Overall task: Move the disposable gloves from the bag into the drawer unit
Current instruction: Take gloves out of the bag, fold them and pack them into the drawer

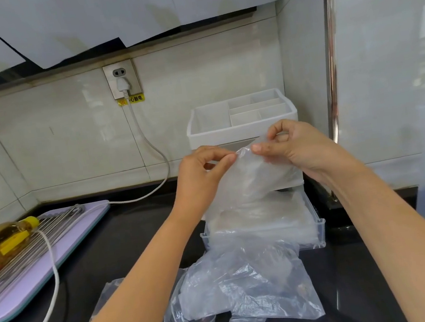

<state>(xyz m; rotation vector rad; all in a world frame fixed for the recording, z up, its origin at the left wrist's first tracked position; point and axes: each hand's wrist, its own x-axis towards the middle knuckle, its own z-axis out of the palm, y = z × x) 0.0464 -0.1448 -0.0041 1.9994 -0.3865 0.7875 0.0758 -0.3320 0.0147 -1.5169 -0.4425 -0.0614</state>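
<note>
Forearms reach in from the bottom edge, over a dark worktop (124,241) that runs back to a tiled wall. At the back right stands the white drawer unit (242,126), its top tray split into compartments. Its clear bottom drawer (320,227) is pulled out towards the camera and holds a flat pile of translucent gloves (263,219). On the left lies a lilac board (63,252) with a metal rack on it.

In front of the drawer, a crumpled clear bag (245,284) lies on the worktop, with more gloves showing through it and a glove fingertip poking out at its near edge.

Above the drawer hangs the held glove (257,179), its lower end touching the pile; I cannot tell whether it is one or several. The left hand (202,173) pinches its top edge between thumb and forefinger. The right hand (299,146) does the same just beside it, its fingers (274,131) curled.

An oil bottle (1,242) lies on the rack, and a white cable (56,278) runs across the board from the wall socket (122,78).
</note>
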